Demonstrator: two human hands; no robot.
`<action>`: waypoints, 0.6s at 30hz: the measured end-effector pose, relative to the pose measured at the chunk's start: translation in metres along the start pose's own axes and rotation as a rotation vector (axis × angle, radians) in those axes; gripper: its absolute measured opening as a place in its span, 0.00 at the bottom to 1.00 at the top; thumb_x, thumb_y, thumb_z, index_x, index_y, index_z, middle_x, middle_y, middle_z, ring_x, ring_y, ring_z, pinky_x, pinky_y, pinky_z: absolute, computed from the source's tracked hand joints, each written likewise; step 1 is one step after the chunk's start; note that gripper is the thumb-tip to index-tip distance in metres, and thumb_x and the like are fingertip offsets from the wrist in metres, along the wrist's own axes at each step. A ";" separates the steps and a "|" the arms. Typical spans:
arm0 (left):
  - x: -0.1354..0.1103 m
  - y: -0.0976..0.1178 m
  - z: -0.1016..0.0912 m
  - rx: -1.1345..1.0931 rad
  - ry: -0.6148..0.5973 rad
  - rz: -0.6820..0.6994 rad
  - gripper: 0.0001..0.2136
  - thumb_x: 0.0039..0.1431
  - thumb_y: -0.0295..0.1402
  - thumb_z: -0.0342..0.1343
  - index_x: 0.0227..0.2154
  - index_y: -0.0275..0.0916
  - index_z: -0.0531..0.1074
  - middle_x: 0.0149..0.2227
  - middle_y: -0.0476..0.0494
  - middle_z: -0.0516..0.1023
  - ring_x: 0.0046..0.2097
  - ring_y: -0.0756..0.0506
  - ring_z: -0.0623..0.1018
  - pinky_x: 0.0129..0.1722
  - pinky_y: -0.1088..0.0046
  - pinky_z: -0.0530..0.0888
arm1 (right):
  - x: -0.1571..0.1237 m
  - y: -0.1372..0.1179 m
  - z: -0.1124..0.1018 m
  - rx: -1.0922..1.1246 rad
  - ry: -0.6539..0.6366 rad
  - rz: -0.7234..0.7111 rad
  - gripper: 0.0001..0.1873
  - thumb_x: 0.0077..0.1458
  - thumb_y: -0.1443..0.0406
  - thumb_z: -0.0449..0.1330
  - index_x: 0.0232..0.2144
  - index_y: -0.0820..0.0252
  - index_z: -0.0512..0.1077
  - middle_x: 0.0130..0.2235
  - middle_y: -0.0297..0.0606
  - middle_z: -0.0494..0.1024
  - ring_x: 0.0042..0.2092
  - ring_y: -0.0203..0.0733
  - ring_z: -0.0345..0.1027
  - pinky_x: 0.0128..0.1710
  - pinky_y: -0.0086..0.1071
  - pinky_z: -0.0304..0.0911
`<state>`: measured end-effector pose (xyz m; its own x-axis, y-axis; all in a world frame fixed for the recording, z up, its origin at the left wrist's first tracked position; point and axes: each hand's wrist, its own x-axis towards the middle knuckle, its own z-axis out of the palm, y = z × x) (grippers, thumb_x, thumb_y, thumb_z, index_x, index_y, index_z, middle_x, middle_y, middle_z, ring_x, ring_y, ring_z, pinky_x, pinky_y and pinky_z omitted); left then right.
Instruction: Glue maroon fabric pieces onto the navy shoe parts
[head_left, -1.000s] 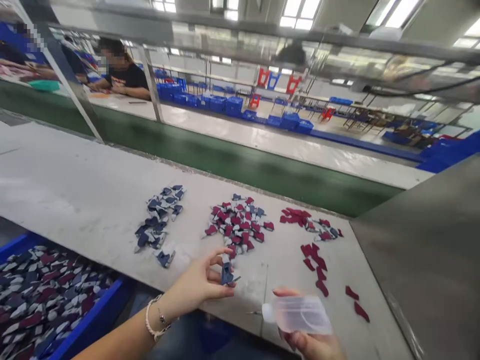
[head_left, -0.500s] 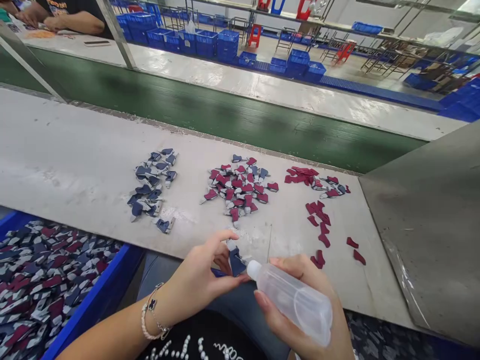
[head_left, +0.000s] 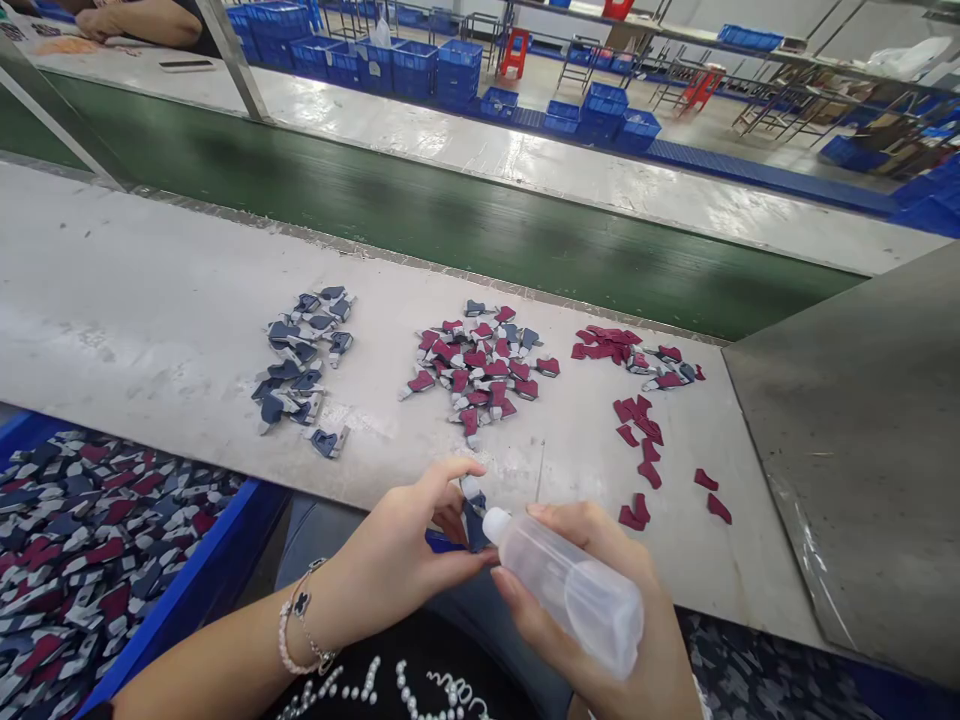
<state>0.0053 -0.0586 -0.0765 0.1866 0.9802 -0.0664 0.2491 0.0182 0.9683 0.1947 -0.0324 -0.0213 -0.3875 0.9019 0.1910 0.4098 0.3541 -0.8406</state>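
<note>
Head view: your left hand [head_left: 405, 560] pinches a small navy piece [head_left: 474, 520] between thumb and fingers, at the near edge of the table [head_left: 150, 300]. Your right hand [head_left: 600, 620] is wrapped around a squeeze bottle [head_left: 566, 590]. Beyond lie a navy pile [head_left: 304, 365], a mixed pile [head_left: 480, 365] and scattered red pieces [head_left: 637, 440]. A blue bin [head_left: 195, 590] sits at your left. The bottle slants from lower right to upper left, its tip against the piece. It is translucent with a white tip.

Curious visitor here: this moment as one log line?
left hand: pinches navy piece | right hand: holds clear bottle, tip at piece | table: navy pile, mixed pile, red pieces
</note>
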 end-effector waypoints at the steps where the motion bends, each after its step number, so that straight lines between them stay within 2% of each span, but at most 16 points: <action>1: 0.000 0.000 0.000 -0.002 -0.006 0.000 0.29 0.56 0.29 0.66 0.56 0.51 0.60 0.30 0.59 0.75 0.33 0.51 0.78 0.37 0.76 0.77 | -0.001 0.000 0.000 0.000 0.000 0.003 0.05 0.55 0.63 0.64 0.35 0.50 0.70 0.26 0.24 0.76 0.24 0.34 0.72 0.25 0.27 0.68; 7: 0.000 0.004 0.000 -0.006 0.010 -0.021 0.27 0.56 0.31 0.65 0.56 0.48 0.61 0.31 0.57 0.74 0.33 0.50 0.79 0.38 0.74 0.78 | -0.005 -0.002 -0.006 0.030 0.100 -0.027 0.10 0.52 0.63 0.66 0.38 0.49 0.72 0.29 0.26 0.78 0.26 0.37 0.75 0.25 0.27 0.71; 14: 0.000 0.004 0.000 0.036 0.001 0.020 0.28 0.57 0.30 0.65 0.57 0.49 0.60 0.30 0.57 0.75 0.33 0.50 0.79 0.37 0.74 0.78 | 0.000 -0.004 -0.009 0.023 0.020 0.016 0.06 0.52 0.62 0.66 0.34 0.51 0.72 0.26 0.27 0.76 0.23 0.38 0.72 0.24 0.31 0.70; 18: 0.000 0.004 0.001 0.038 0.010 0.021 0.27 0.58 0.31 0.64 0.57 0.50 0.60 0.31 0.57 0.75 0.32 0.50 0.79 0.38 0.74 0.79 | -0.004 -0.004 -0.006 0.033 0.054 0.068 0.06 0.54 0.61 0.65 0.34 0.51 0.72 0.26 0.27 0.77 0.24 0.37 0.72 0.26 0.31 0.70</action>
<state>0.0072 -0.0592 -0.0732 0.1830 0.9821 -0.0440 0.2814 -0.0094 0.9595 0.1998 -0.0362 -0.0152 -0.3147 0.9358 0.1590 0.4055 0.2840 -0.8688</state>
